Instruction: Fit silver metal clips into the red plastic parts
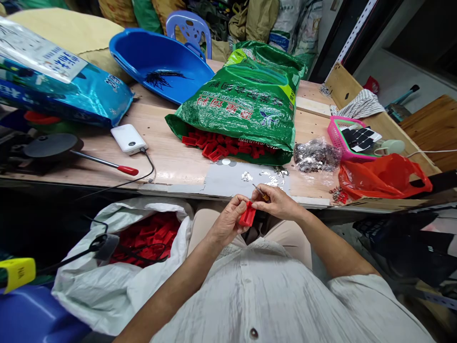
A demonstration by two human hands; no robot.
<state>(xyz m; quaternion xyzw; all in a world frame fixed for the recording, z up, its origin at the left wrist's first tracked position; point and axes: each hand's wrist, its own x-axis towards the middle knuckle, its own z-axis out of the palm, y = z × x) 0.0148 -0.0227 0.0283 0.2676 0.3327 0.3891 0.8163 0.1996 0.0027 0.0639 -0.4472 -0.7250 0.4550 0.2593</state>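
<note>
Over my lap, my left hand [233,216] grips a small red plastic part [247,215] with a groove along it. Close beside it, my right hand [273,202] holds a thin pointed tool with a yellowish handle [264,196], its dark tip pointing up and left. The right fingertips reach the upper edge of the red part; whether they also pinch a small piece there is hidden. Ahead, small silvery metal pieces [273,178] lie scattered on a grey mat [224,180] at the table edge. More red parts [217,145] spill from the green sack [246,100].
Left of my legs stands a white sack [103,286] of red parts. On the table are a blue basin [128,50], a white power bank [129,139] with cable, a red-tipped lever [126,170], a clear bag of metal pieces [316,155], a pink basket [335,138] and a red bag [382,178].
</note>
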